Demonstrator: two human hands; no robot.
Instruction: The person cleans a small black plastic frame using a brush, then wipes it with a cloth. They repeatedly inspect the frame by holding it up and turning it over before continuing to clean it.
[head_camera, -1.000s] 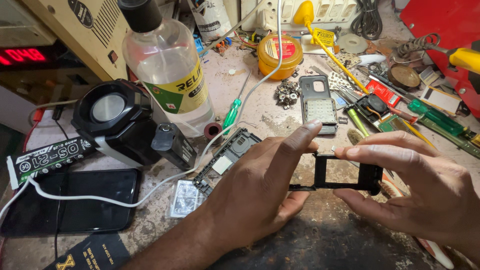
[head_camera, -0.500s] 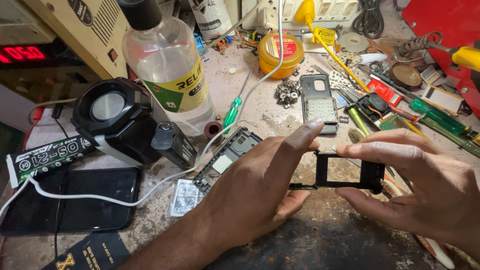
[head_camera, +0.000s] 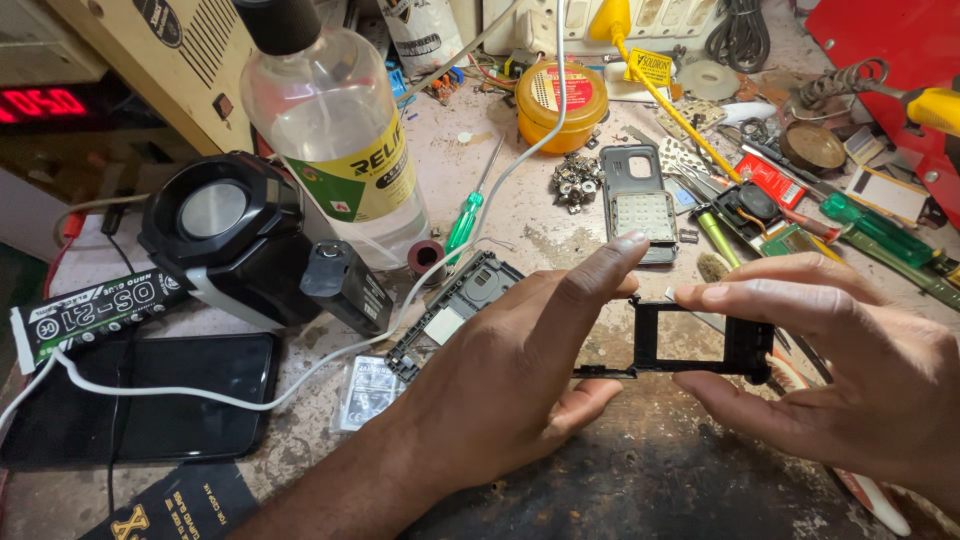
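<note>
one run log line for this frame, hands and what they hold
left hand: grips black phone frame, left end | right hand: pinches its right end | frame: held above bench | nearby: grey keypad phone, clear bottle

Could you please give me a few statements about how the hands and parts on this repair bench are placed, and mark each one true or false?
1. Both hands hold the black phone frame above the bench. True: the left hand grips its left end, the right hand its right end.
2. The clear bottle lies on its side. False: it stands upright, with a black cap.
3. The green-handled screwdriver lies right of the bottle. True.
4. The grey keypad phone is in the right hand. False: it lies on the bench beyond the hands.
5. A white cable runs past the dark smartphone. True.
</note>
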